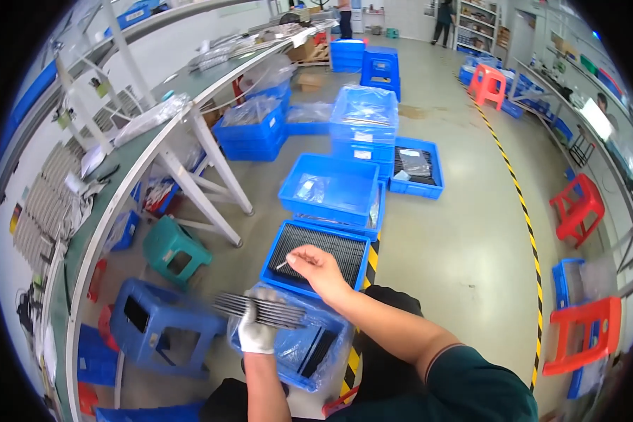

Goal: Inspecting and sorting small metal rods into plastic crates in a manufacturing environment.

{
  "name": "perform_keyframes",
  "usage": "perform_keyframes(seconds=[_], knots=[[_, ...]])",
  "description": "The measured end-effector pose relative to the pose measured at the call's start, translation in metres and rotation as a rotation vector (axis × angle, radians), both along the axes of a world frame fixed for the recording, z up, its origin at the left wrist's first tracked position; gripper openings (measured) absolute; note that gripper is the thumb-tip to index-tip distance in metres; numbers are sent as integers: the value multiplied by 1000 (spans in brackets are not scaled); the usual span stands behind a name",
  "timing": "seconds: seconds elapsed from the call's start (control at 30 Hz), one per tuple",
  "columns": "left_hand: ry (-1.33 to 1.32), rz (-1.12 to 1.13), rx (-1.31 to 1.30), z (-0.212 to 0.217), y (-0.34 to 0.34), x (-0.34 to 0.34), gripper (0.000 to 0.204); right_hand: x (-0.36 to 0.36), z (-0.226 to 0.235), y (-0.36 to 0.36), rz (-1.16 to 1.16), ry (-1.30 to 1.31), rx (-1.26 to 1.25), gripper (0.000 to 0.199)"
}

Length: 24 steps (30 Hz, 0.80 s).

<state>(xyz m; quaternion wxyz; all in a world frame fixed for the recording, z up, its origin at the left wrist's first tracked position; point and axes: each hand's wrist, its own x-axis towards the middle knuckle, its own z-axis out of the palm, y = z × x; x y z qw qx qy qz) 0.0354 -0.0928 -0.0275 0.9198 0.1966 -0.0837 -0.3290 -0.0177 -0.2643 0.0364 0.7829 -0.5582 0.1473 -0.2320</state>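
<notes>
floor [457, 246], smooth, grey-green and a little shiny, is the widest surface. on the left stands a long workbench [221, 76] with green top and pale straight legs. beside the person is a blue plastic stool [176, 316], with rounded corners. a shallow blue tray [330, 172] of hard plastic holds a crinkled clear bag [311, 187]. nearer, a rectangular blue crate [363, 261] is filled with thin dark strips [320, 240], packed in ridged rows. nearest is another crate [299, 380], covered partly by loose, wrinkled, transparent film [341, 352]. above it, the left hand [259, 334], in a white cloth glove, grips a bundle [281, 313] of long, flat, dark strips, blurred at the ends. the right hand [314, 266], bare, is over the filled crate, its fingertips pinching a slim pale piece [282, 266], too small to identify.
</notes>
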Motion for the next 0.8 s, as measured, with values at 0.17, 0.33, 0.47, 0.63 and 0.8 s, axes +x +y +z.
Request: perform_keyframes(seconds=[0.17, 0.33, 0.47, 0.63, 0.8], knots=[[36, 181, -111, 60, -8, 5, 22, 7, -9, 18, -6, -123, 361, 13], [4, 130, -209, 59, -25, -10, 28, 14, -10, 32, -27, -103, 361, 20], [61, 212, -175, 61, -18, -7, 34, 14, -7, 39, 21, -64, 464, 21], [98, 188, 70, 69, 6, 3, 32, 13, -3, 43, 81, -12, 401, 20], [66, -99, 116, 61, 39, 10, 35, 25, -2, 24, 114, 34, 210, 20]])
